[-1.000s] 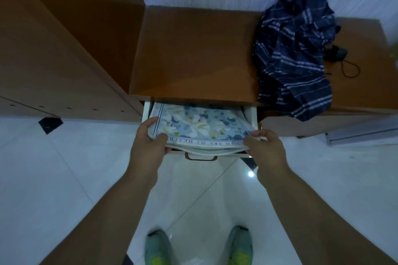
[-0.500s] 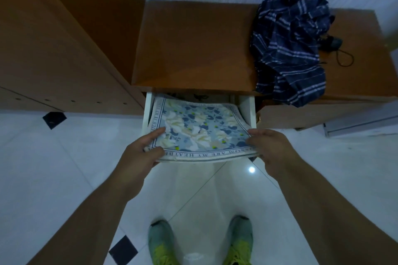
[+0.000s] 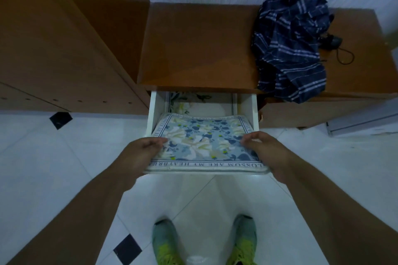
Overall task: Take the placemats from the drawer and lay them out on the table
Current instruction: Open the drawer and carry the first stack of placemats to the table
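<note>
Both hands have the floral placemats point(image 3: 204, 146) gripped by the side edges, left hand point(image 3: 140, 155) and right hand point(image 3: 271, 153), fingers curled on top. Stack's half out over the open white drawer point(image 3: 251, 112), probably several mats thick.

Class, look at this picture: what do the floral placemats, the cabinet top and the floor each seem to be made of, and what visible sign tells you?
Placemats: probably woven fabric with a printed matte face; the stack sags softly and shows thick pale edges.
Cabinet top: seemingly wood-look laminate or veneer, smooth orange-brown with a dull sheen.
Floor: likely glossy ceramic tile; white squares with joint lines, black insets and reflections.
</note>
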A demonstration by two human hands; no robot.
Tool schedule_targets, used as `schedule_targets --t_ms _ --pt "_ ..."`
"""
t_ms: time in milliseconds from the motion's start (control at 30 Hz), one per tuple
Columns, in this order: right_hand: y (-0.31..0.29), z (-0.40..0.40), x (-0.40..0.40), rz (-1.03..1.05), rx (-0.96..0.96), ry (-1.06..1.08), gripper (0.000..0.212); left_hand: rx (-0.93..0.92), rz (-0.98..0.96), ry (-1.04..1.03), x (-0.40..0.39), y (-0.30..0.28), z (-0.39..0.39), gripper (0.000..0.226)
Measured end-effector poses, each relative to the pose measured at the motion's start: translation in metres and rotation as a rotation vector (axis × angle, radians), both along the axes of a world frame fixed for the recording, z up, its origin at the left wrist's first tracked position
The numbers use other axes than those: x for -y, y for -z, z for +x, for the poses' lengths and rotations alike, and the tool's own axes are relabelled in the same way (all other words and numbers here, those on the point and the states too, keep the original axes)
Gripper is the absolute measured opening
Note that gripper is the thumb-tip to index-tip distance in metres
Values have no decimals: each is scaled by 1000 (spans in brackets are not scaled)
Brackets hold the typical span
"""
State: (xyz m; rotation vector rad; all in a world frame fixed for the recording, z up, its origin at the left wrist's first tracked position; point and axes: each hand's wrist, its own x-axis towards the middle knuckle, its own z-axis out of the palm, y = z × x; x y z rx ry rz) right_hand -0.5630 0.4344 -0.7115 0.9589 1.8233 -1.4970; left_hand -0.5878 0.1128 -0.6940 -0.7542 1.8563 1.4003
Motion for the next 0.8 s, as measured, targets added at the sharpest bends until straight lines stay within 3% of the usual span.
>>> schedule_targets --t_ms 67,167,300,433,600,800 --pt "4 -1 -4 -60 39 20 22 35 72 5 1 3 1 21" --pt "3 -4 -11 -177 101 28 42 72 204 37 4 2 -1 47" --pt "-5 -11 -19 -316 160 -57 77 66 139 133 0 -1 -5 48" --pt "-6 -3 -11 -252 114 -146 67 -115 73 120 -4 -7 5 36" --pt "-17 18 1 -199 -119 -35 60 -287 -21 176 1 -13 25 56" --pt "-82 36 8 -96 -283 -32 62 -390 -50 178 4 -68 37 60"
